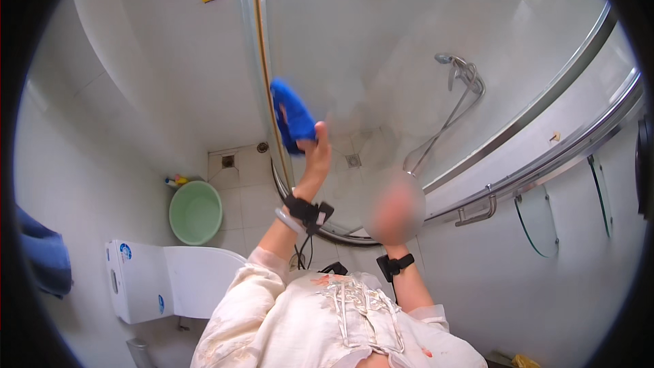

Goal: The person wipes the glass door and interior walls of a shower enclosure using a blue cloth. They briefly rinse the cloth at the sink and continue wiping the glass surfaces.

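A bright blue cloth [293, 112] is in my left hand [317, 157], which is raised ahead of me with its thumb showing and the other fingers mostly behind the fabric. The cloth lies beside the upright metal edge [259, 34] of the curved glass shower enclosure; whether it touches the glass I cannot tell. Lower and to the right, my right hand [395, 211] is a blurred patch in front of the shower opening, so its fingers cannot be made out. Both wrists carry black straps.
A pale green basin [195, 212] stands on the floor at left, beyond the white toilet [153, 279]. Behind the glass hangs a hand shower [463, 71] with its hose. A metal door handle [477, 212] and curved rail lie to the right. Blue fabric [42, 252] hangs far left.
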Demonstrator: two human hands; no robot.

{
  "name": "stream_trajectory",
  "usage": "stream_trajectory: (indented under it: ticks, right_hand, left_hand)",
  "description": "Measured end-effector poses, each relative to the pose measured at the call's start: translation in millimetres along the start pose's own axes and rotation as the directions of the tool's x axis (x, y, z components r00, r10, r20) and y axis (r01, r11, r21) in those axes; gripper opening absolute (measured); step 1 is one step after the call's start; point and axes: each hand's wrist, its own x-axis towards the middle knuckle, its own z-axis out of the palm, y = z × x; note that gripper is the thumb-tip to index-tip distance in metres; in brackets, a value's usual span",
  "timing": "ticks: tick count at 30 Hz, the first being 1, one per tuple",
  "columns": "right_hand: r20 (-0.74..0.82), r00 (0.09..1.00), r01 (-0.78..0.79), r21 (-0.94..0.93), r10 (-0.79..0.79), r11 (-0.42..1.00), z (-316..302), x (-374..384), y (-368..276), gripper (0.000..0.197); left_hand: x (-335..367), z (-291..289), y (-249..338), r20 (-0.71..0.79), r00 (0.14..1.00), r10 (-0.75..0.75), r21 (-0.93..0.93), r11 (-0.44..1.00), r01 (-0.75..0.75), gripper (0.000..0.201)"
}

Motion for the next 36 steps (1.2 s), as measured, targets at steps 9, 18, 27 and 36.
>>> stream_trajectory:
  ticks: [9, 18, 27, 36]
  right_hand:
    - [0.196, 0.977, 0.131, -0.241, -0.084, 0.962, -18, -8, -4, 0.04]
    - [0.293, 0.941, 0.257, -0.299, -0.168, 0.919, -27, 1, -4, 0.035]
    - [0.134, 0.99, -0.066, 0.141, 0.047, 0.988, -11, 18, -17, 0.043]
    - [0.06, 0.991, 0.123, 0.005, -0.123, 0.992, -8, 3, 0, 0.047]
  left_hand:
    - [-51, 24, 41, 0.808, 0.079, 0.584, 0.02, 0.108, -0.994, 0.056]
    - [68, -4, 74, 0.343, 0.502, 0.794, 0.33, 0.399, -0.856, 0.058]
    - [-42, -16, -50, 0.142, 0.903, -0.405, 0.049, 0.914, 0.402, 0.077]
    - [2, 42, 137, 0.274, 0.592, 0.758, 0.3, 0.518, -0.801, 0.05]
